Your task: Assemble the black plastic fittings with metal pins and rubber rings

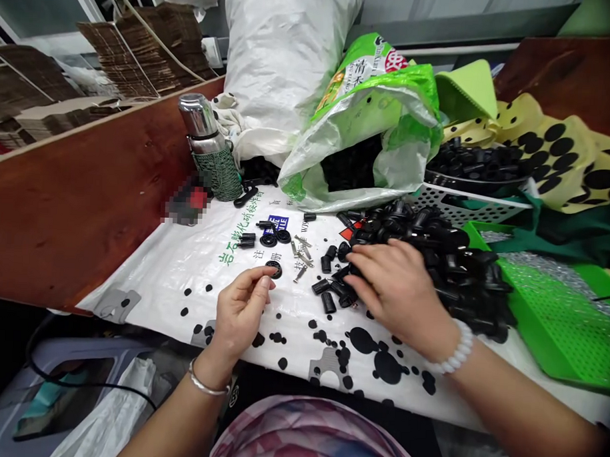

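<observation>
My left hand [242, 306] hovers low over the white printed sheet [183, 264], thumb and fingers pinched on a small black ring-shaped part [273, 268]. My right hand [393, 285] lies palm down on the near edge of a heap of black plastic parts [444, 253], its fingers spread among loose pieces; whether it grips one is hidden. Between the hands lie loose black caps [276, 237] and small metal pins [302, 250].
A steel flask [208, 148] stands at the back left by a brown wooden board [86, 201]. Behind the heap sit a green-and-white bag [363, 124], a white basket of black parts [471, 174] and a green perforated tray [557, 310].
</observation>
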Tool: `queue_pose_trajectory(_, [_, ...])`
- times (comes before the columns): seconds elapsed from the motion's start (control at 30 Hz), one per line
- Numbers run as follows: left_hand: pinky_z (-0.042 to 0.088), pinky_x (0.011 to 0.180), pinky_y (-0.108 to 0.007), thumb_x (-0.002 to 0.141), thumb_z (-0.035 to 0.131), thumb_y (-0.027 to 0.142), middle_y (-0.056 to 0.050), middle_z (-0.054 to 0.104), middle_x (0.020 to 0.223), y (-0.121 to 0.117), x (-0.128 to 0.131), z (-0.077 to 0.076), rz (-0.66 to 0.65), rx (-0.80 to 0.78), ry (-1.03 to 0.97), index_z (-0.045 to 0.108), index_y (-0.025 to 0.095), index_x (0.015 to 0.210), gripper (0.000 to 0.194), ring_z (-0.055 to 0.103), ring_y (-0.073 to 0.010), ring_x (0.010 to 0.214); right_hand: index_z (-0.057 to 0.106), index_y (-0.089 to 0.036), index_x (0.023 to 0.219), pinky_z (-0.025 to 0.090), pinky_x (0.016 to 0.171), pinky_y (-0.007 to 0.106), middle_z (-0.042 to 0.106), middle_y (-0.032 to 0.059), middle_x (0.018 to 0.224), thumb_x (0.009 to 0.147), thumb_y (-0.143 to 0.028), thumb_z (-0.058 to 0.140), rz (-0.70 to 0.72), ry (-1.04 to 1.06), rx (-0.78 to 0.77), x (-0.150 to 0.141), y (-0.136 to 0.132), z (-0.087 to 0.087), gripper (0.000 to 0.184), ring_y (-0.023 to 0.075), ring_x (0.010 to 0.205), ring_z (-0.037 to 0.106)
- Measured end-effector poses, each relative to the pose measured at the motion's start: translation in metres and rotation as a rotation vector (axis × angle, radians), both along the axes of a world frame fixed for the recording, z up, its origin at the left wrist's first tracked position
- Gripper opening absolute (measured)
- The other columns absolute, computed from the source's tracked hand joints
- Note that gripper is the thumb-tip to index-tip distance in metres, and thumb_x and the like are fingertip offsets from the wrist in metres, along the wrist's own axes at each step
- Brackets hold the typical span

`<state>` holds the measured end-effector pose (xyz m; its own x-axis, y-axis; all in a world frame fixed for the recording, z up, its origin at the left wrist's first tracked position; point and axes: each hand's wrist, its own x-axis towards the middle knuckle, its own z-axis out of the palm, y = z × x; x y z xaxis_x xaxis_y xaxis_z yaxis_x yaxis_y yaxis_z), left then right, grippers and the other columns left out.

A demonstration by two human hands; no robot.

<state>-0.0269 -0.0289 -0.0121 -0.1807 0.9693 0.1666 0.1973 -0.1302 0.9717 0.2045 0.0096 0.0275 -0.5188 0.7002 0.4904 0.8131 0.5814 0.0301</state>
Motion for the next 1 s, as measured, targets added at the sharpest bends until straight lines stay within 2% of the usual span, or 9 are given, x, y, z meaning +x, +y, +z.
queue_pose_trajectory(0.1, [0.044,0.056,-0.022,0.083,0.053,0.031,-0.002,0.058,0.073,-0.002,-0.002,0.000,-0.019,-0.013,0.000,0.063,0.015,0.097,0.024,0.050,-0.0092,0.057,0.064,-0.015,0.090,0.032,0.092,0.040,0.065,0.0081,0.091,0.087,-0.024,0.046,0.045,-0.197,-0.192,-0.033,0.009,0.000,0.020,0.0202,0.087,0.055])
queue_pose_trajectory(0.27, [0.043,0.057,-0.022,0.083,0.052,0.031,-0.002,0.058,0.073,-0.010,-0.009,-0.002,-0.027,-0.051,0.027,0.063,0.014,0.096,0.024,0.050,-0.0097,0.058,0.063,-0.013,0.077,0.037,0.086,0.039,0.063,0.0079,0.082,0.088,-0.023,0.046,0.038,-0.306,-0.252,-0.072,0.045,-0.004,0.023,0.0206,0.086,0.055])
queue_pose_trajectory(0.4, [0.043,0.058,-0.022,0.082,0.053,0.031,-0.002,0.058,0.072,-0.015,-0.019,-0.004,-0.013,-0.071,0.022,0.064,0.014,0.096,0.024,0.050,-0.0108,0.060,0.058,-0.012,0.100,0.046,0.081,0.039,0.060,0.0063,0.099,0.087,-0.030,0.051,-0.016,-0.357,-0.321,-0.089,0.065,-0.013,0.022,0.0173,0.089,0.058])
queue_pose_trajectory(0.47, [0.042,0.057,-0.022,0.082,0.053,0.031,-0.002,0.058,0.072,-0.016,-0.024,-0.005,-0.007,-0.073,0.022,0.064,0.014,0.096,0.024,0.049,-0.0106,0.059,0.054,-0.012,0.109,0.049,0.078,0.038,0.058,0.0084,0.108,0.086,-0.031,0.052,-0.049,-0.356,-0.349,-0.095,0.067,-0.017,0.029,0.0176,0.091,0.058])
queue_pose_trajectory(0.6, [0.041,0.053,-0.021,0.082,0.052,0.032,-0.002,0.058,0.071,-0.015,-0.028,-0.006,-0.016,-0.068,0.020,0.064,0.014,0.095,0.024,0.049,-0.0100,0.056,0.054,-0.013,0.108,0.049,0.078,0.038,0.058,0.0075,0.108,0.087,-0.031,0.052,-0.071,-0.305,-0.382,-0.099,0.059,-0.020,0.028,0.0173,0.091,0.058])
queue_pose_trajectory(0.73, [0.043,0.054,-0.022,0.084,0.050,0.031,-0.002,0.058,0.072,-0.014,-0.031,-0.007,-0.030,-0.041,0.081,0.063,0.015,0.096,0.024,0.051,-0.0104,0.057,0.060,-0.012,0.088,0.048,0.076,0.034,0.064,0.0066,0.087,0.087,-0.022,0.050,-0.084,-0.166,-0.399,-0.091,0.049,-0.014,0.015,0.0163,0.081,0.061])
queue_pose_trajectory(0.8, [0.044,0.056,-0.023,0.085,0.049,0.029,-0.003,0.059,0.075,-0.009,-0.035,-0.004,-0.046,0.006,0.183,0.063,0.015,0.096,0.023,0.053,-0.0118,0.061,0.061,-0.013,0.084,0.048,0.069,0.030,0.065,0.0067,0.079,0.086,-0.016,0.046,-0.087,-0.062,-0.403,-0.080,0.043,-0.008,0.015,0.0163,0.074,0.062])
queue_pose_trajectory(0.87, [0.044,0.060,-0.024,0.085,0.047,0.028,-0.005,0.061,0.079,0.001,-0.038,0.002,-0.074,0.065,0.366,0.062,0.016,0.096,0.022,0.055,-0.0135,0.066,0.059,-0.015,0.094,0.048,0.065,0.027,0.066,0.0049,0.081,0.085,-0.014,0.043,-0.072,0.047,-0.402,-0.066,0.036,-0.003,0.018,0.0154,0.073,0.063])
queue_pose_trajectory(1.0, [0.044,0.070,-0.029,0.085,0.047,0.026,-0.006,0.062,0.091,0.043,-0.039,0.022,-0.125,0.093,0.897,0.060,0.018,0.102,0.023,0.058,-0.0181,0.079,0.059,-0.018,0.100,0.050,0.068,0.025,0.067,0.0031,0.087,0.087,-0.018,0.042,0.000,0.255,-0.412,-0.043,0.016,-0.002,0.021,0.0137,0.076,0.063])
